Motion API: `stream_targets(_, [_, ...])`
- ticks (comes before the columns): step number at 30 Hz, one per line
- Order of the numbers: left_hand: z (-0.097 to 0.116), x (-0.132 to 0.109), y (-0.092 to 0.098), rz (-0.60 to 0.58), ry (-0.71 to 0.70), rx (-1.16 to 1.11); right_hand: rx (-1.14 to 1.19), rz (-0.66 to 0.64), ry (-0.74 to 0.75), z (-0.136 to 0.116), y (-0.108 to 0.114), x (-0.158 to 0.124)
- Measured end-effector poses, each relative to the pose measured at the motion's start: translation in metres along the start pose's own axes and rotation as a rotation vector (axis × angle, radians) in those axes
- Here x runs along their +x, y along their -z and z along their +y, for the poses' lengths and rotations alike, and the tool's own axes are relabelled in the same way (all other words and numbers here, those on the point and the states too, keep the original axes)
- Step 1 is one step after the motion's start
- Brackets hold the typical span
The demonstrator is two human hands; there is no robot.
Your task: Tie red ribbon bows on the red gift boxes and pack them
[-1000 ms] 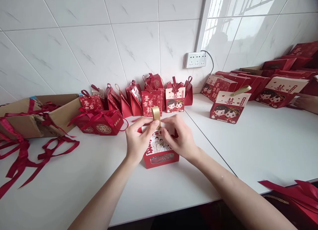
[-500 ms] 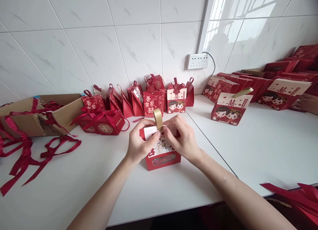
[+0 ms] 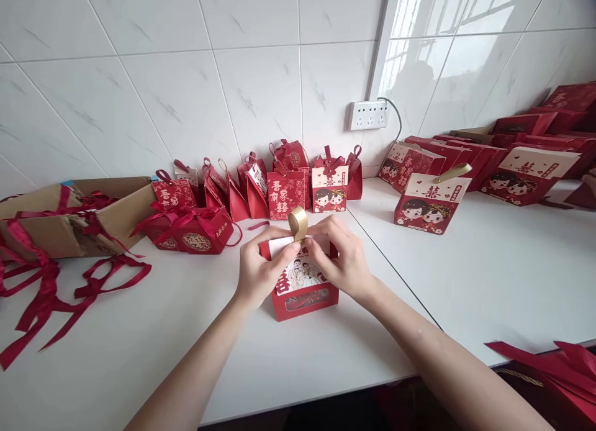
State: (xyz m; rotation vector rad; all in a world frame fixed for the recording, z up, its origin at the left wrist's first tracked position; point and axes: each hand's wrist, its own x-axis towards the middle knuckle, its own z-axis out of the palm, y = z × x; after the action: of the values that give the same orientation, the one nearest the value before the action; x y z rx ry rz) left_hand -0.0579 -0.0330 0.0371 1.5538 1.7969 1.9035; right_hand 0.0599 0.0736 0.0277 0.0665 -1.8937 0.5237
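A red and white gift box with a small window and a printed couple stands upright on the white table in front of me. From its top edge rises a loop of gold ribbon. My left hand pinches the box's top edge at the left of the ribbon's base. On the other side, my right hand pinches that top edge close to the ribbon, thumb in front and fingers behind. The fingertips hide part of the ribbon's base and the upper front of the box.
Several finished red boxes line the tiled wall. A cardboard carton with dark red ribbons lies left. To the right stands a gold-handled box, with stacked red boxes behind. A power strip hangs on the wall.
The gold loop has turned slightly and now shows its opening more. The thumbs have shifted a little, baring more of the printed couple. Another person's hand at the far right has drawn back.
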Motion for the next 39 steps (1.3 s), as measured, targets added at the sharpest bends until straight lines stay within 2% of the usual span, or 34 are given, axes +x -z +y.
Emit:
stream_targets(19, [0.0007, 0.0003, 0.0007, -0.009, -0.054, 0.081, -0.033, 0.005, -0.003, 0.0010, -0.0009, -0.0014])
stream_targets(33, [0.0026, -0.0018, -0.0015, -0.063, -0.008, -0.035, 0.009, 0.053, -0.028, -0.0017, 0.0013, 0.0005])
stream_targets(36, [0.0010, -0.0038, -0.0027, -0.040, 0.024, -0.049, 0.008, 0.068, -0.013, -0.0028, 0.0014, -0.0003])
stream_targets(39, [-0.0011, -0.0062, -0.0038, 0.026, -0.006, -0.026, 0.005, 0.077, 0.011, -0.0035, 0.0016, -0.0006])
